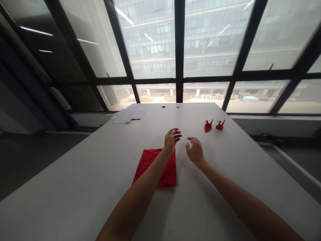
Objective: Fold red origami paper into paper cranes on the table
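Note:
A stack of red square paper (150, 165) lies flat on the white table (100, 187), partly under my left forearm. My left hand (171, 140) hovers just past its far right corner, fingers apart and slightly curled, holding nothing. My right hand (194, 150) is a little to the right, above bare table, fingers loosely spread and empty. Two small folded red paper cranes (208, 126) (220, 125) stand side by side farther back on the right, beyond both hands.
A loose pile of white sheets (129, 114) with a dark pen lies at the table's far left corner. Two small dark holes (164, 107) sit near the far edge. Large windows with dark frames rise behind the table.

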Tool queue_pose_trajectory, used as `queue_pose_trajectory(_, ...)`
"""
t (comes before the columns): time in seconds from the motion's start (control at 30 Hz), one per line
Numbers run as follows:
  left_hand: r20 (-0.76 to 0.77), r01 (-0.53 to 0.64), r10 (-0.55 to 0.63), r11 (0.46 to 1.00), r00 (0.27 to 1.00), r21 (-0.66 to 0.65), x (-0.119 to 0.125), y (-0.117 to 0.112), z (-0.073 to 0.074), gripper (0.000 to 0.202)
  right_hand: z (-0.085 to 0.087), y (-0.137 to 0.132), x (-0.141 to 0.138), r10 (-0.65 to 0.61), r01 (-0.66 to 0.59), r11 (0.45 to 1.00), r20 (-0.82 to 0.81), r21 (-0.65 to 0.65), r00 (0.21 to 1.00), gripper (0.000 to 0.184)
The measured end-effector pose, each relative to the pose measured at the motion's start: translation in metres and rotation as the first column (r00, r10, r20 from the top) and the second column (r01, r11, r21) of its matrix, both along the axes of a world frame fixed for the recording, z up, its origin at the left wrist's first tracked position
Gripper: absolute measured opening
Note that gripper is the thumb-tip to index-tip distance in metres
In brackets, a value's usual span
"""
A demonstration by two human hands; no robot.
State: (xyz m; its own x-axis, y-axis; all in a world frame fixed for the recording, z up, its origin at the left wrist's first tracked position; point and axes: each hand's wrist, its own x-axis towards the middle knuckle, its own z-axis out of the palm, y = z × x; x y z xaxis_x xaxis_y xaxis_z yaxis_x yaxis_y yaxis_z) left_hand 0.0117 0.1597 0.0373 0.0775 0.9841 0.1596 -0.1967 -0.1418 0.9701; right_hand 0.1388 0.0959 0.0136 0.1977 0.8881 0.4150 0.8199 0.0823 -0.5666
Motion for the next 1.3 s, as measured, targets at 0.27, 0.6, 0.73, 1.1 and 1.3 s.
queue_pose_trajectory(0.27, 0.334, 0.196, -0.115, 0.956, 0.935, -0.218, 0.007, 0.008, -0.030, 0.024, -0.006, 0.064, 0.125, -0.368, 0.364, 0.924, -0.013, -0.114, 0.930, 0.038)
queue_pose_trajectory(0.6, 0.571, 0.287, -0.063, 0.905, 0.819, -0.312, -0.030, -0.001, -0.032, 0.019, -0.014, 0.104, 0.131, -0.245, 0.270, 0.958, 0.207, -0.099, 0.947, 0.029)
queue_pose_trajectory(0.73, 0.645, 0.336, -0.058, 0.887, 0.762, -0.317, -0.031, -0.003, -0.029, 0.020, -0.017, 0.091, 0.117, -0.159, 0.186, 0.979, 0.250, -0.088, 0.955, 0.029)
queue_pose_trajectory(1.1, 0.634, 0.338, -0.082, 0.894, 0.769, -0.294, -0.024, -0.003, -0.028, 0.018, -0.025, 0.040, 0.103, -0.018, 0.074, 0.979, -0.280, 0.192, 0.960, 0.043)
queue_pose_trajectory(1.3, 0.575, 0.305, -0.114, 0.920, 0.810, -0.246, -0.025, -0.004, -0.027, 0.021, -0.015, 0.087, 0.106, 0.122, -0.072, 0.990, -0.464, 0.125, 0.877, 0.034)
